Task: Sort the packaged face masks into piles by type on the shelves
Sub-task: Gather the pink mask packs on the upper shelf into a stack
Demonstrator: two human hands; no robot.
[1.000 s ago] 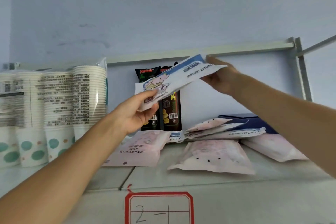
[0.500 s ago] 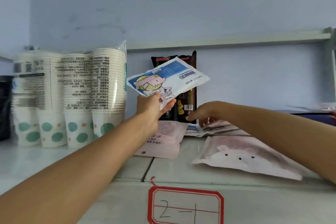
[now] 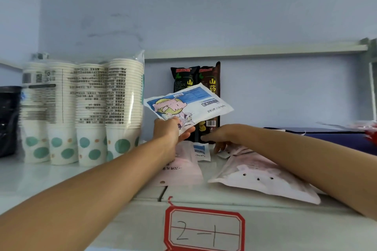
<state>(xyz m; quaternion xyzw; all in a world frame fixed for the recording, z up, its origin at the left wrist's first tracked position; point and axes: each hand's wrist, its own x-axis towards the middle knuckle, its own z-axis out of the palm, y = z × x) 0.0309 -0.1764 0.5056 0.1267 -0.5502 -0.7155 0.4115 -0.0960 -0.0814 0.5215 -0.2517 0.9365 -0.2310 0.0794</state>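
Since half a second ago the right hand (image 3: pixel 221 135) has stayed low over the pink packs, its fingers reaching down to touch them; whether they pinch one I cannot tell. The left hand (image 3: pixel 170 131) pinches the blue cartoon mask pack (image 3: pixel 188 106) by its lower edge, holding it in the air above the shelf (image 3: pixel 61 175). The pack's long axis runs left to right, its right end tilted slightly down, printed face toward the camera. Beneath lie a pink pack (image 3: pixel 181 167) and a pink bear-face pack (image 3: pixel 263 179). Behind stand two dark snack bags (image 3: pixel 204 75); stacked paper cups (image 3: pixel 81 112) stand left.
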